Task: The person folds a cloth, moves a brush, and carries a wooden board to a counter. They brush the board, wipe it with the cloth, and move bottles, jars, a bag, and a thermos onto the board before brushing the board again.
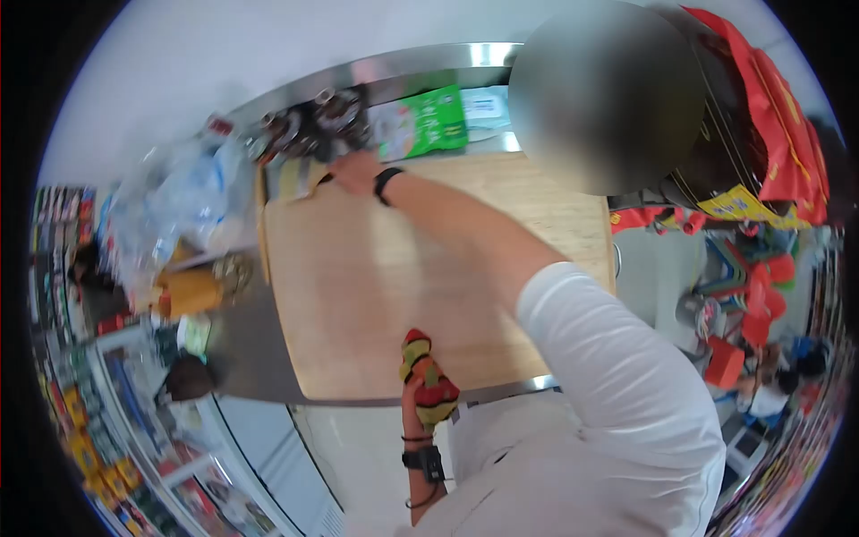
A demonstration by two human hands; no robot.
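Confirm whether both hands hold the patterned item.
No, only the left hand holds the patterned item; the right hand reaches across the wooden board.

Right hand (355,172) — blurred, grip unclear.

Two hands, one left hand (413,390) and one right hand (355,172); one patterned bundle (436,391); one wooden board (429,277); two dark packages (343,118); one green packet (440,123); one pale blue packet (486,108); one black wristband (386,184) on the right wrist; several red stools (763,307), too crowded for an exact count.
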